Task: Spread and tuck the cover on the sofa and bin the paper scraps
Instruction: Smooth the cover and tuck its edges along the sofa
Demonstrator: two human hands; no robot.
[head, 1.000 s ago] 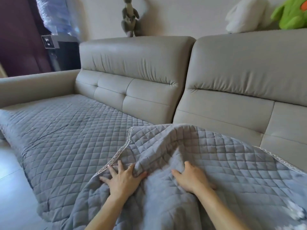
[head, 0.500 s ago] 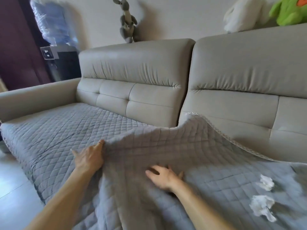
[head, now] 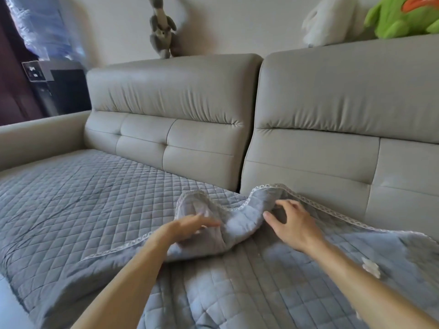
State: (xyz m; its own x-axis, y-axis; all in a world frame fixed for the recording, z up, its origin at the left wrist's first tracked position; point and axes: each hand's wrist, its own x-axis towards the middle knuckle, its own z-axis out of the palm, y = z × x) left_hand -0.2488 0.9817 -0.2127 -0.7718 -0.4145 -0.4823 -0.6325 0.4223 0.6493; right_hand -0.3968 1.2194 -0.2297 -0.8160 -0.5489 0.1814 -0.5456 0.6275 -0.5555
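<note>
A grey quilted cover (head: 237,293) with a lace edge lies over the right seat of the beige sofa (head: 332,96). Its back left corner is bunched into a fold (head: 213,210) near the gap between the two backrests. My left hand (head: 187,229) lies on the fold with fingers stretched out, blurred by motion. My right hand (head: 292,222) is spread over the cover's back edge, fingers loosely bent, touching the cloth. A white paper scrap (head: 371,268) lies on the cover at the right. A second grey quilted cover (head: 78,198) lies flat on the left seat.
Plush toys sit on top of the backrests: a grey one (head: 162,32), a white one (head: 330,20) and a green one (head: 401,15). The sofa's left armrest (head: 40,136) borders the seat. Dark furniture (head: 47,89) stands behind it. Floor (head: 9,312) shows at the lower left.
The cover's raised edge has dropped from the backrest into a bunched fold. Both hands moved up and to the right onto that fold. The view shifted, leaving one scrap in sight.
</note>
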